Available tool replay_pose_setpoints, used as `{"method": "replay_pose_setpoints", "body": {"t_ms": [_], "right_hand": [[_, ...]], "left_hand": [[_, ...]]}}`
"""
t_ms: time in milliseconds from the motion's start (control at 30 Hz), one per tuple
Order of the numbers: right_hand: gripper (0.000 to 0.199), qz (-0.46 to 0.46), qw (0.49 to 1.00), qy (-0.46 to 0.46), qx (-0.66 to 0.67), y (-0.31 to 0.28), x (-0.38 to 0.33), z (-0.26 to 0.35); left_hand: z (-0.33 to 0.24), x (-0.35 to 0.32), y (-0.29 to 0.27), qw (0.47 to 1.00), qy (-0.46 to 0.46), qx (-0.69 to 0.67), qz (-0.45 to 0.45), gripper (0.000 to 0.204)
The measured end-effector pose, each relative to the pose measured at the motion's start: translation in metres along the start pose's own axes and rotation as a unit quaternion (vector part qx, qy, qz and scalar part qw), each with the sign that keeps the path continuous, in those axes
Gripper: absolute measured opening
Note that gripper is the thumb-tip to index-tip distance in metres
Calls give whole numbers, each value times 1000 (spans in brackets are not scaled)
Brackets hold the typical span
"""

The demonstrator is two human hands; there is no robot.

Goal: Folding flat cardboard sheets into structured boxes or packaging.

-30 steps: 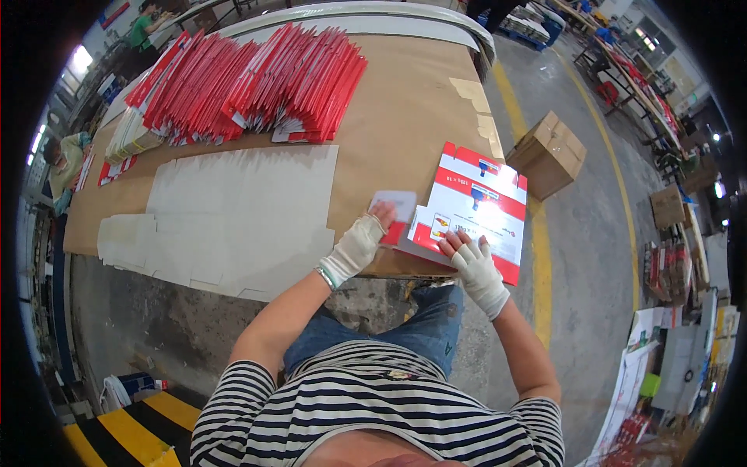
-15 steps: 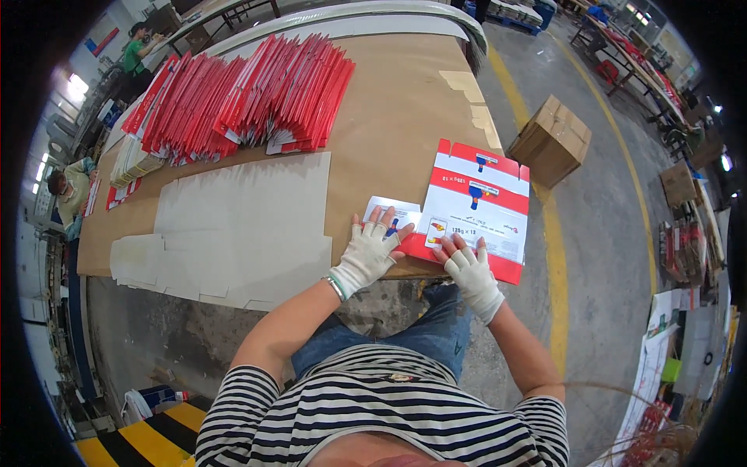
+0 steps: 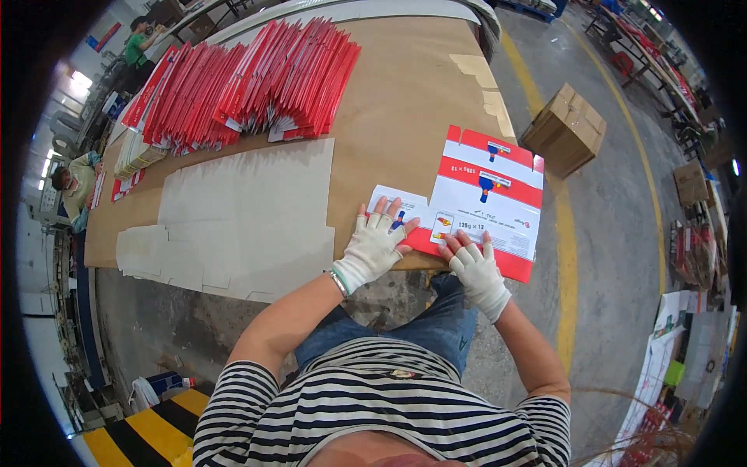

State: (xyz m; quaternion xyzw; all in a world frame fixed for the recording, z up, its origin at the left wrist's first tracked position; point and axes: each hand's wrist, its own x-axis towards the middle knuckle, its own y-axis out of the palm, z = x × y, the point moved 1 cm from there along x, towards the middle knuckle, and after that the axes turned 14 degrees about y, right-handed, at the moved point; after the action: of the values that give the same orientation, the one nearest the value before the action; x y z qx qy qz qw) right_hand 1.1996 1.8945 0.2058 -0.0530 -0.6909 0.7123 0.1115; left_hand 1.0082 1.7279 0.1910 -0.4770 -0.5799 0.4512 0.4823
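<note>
A flat, glossy red-and-white printed cardboard carton lies at the worktop's near right corner, its right side reaching past the right edge. The left hand, in a cream knitted fingerless glove, rests on the carton's narrower left part, fingers spread and released. The right hand, gloved alike, has its fingers extended on top of the carton at its near edge, not clenched.

The worktop is covered in smooth brown sheeting; a broad bare stretch runs from the carton to the far edge. Left of the left hand, overlapping matte grey-white cardboard sheets take up the near edge and overhang it. Beyond them, toward the far left corner, a long leaning row of thin red folded cartons blocks that side. Next to its left end is a strapped bundle of pale card strips.

Off the right edge, a closed brown cardboard box stands on the grey concrete floor, beside a painted yellow line.
</note>
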Motion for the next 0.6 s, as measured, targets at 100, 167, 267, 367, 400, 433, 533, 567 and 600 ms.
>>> {"method": "replay_pose_setpoints", "body": {"t_ms": [100,167,267,367,400,433,533,567,600], "right_hand": [[54,-2,1000,4,8,0,0,0],[53,-9,1000,14,-7,2,0,0],[52,-9,999,31,-6,0,0,4],[52,-20,999,33,7,-2,-1,5],[52,-20,999,33,7,-1,-1,5],[51,-35,999,37,14,1,-2,5],[50,-60,997,41,27,4,-4,6],[50,-70,996,43,32,5,-4,6],[50,-71,996,41,33,5,-4,6]], "left_hand": [[-2,2,-6,1000,-6,-8,-3,64],[-3,3,-5,1000,-9,-10,-7,66],[-2,2,-3,1000,-22,-2,-14,69],[-2,0,-4,999,-45,-16,-15,71],[-2,1,-5,998,-51,-18,-17,71],[-3,2,-5,998,-57,-19,-19,72],[-6,1,-1,997,-71,-18,-33,71],[-6,1,-1,997,-72,-16,-33,71],[-6,1,-1,997,-74,-13,-29,71]]}}
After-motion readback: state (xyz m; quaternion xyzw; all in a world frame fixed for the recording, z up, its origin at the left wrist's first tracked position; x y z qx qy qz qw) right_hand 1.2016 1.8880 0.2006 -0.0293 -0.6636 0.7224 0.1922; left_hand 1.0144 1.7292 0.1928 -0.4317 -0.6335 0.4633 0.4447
